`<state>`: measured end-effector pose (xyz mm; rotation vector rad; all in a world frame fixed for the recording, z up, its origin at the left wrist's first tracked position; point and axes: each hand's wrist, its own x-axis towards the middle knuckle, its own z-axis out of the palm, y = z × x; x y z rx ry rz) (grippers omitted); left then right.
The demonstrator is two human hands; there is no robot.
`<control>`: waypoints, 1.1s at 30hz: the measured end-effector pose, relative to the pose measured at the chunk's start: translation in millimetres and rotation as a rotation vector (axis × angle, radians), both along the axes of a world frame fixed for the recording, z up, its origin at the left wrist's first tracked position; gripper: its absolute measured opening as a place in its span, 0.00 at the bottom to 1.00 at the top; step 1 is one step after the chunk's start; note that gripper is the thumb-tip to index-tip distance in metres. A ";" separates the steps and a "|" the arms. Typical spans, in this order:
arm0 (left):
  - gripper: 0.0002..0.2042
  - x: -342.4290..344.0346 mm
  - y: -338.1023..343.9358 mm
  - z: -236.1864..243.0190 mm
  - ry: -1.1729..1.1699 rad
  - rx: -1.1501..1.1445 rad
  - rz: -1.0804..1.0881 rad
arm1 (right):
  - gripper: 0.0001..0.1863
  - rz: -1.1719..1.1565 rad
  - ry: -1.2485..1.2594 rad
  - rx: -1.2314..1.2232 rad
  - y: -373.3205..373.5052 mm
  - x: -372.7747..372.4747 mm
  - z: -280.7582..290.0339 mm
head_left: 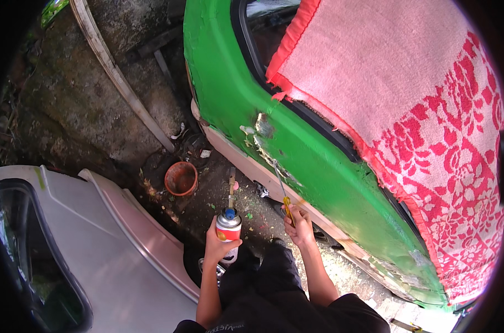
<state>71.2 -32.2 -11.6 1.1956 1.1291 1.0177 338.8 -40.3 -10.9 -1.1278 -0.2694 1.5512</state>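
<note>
My left hand (214, 244) is wrapped round the canister of a blowtorch (228, 223), a red and white can with a blue fitting and a metal nozzle pointing away from me. In my right hand (301, 226) is a screwdriver (287, 206) with a yellow handle. Its long shaft reaches up to the green car body panel (313, 150), with the tip at or close to the lower edge of a damaged patch (258, 136). Paint there is chipped and peeling, showing pale and grey material. Whether a flame burns at the nozzle, I cannot tell.
A pink and red floral towel (385, 89) drapes over the green car's windows. On the left stands a silver car (130, 266). Between them, a round terracotta pot (181, 178) sits on the ground among paint flakes. A long curved strip (116, 72) leans beyond.
</note>
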 end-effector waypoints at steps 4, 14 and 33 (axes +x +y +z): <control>0.31 2.1 2.3 -1.8 0.013 -0.001 -0.006 | 0.16 -0.003 -0.068 -0.019 -10.4 5.0 9.1; 0.31 -1.2 9.0 0.6 0.035 0.015 -0.008 | 0.18 -0.029 -0.097 -0.039 -9.5 0.9 1.6; 0.32 -10.6 4.6 -6.7 0.074 0.008 -0.022 | 0.18 -0.025 0.076 -0.041 2.1 1.1 -8.1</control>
